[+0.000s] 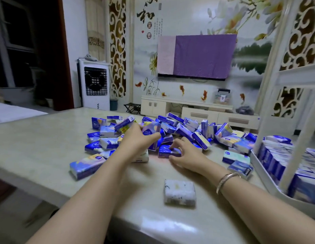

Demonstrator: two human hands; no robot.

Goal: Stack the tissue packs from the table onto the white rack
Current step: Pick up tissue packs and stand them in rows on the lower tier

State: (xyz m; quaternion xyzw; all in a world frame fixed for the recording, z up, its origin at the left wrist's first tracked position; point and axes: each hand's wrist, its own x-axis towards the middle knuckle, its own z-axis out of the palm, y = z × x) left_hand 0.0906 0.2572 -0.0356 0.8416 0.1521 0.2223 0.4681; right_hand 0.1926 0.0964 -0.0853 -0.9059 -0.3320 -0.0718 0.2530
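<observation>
A heap of blue-and-white tissue packs (pixel 185 127) covers the middle of the beige table (pixel 47 138). My left hand (pixel 135 140) reaches into the heap's near edge, fingers curled over packs and thumb stretched right against a blue pack; a white pack (pixel 141 157) shows under the palm. My right hand (pixel 185 155), with a bracelet on its wrist, pinches a dark blue pack (pixel 166 150) lying on the table. The white rack (pixel 264 175) stands at the right edge, its lower tray filled with upright rows of packs (pixel 276 155).
A pale pack (pixel 179 192) lies alone near the table's front edge between my forearms. A longer pack (pixel 86 166) lies at the left front. White rack posts (pixel 297 147) rise on the right. Beyond the table stand a TV cabinet (pixel 188 108) and an air cooler (pixel 95 85).
</observation>
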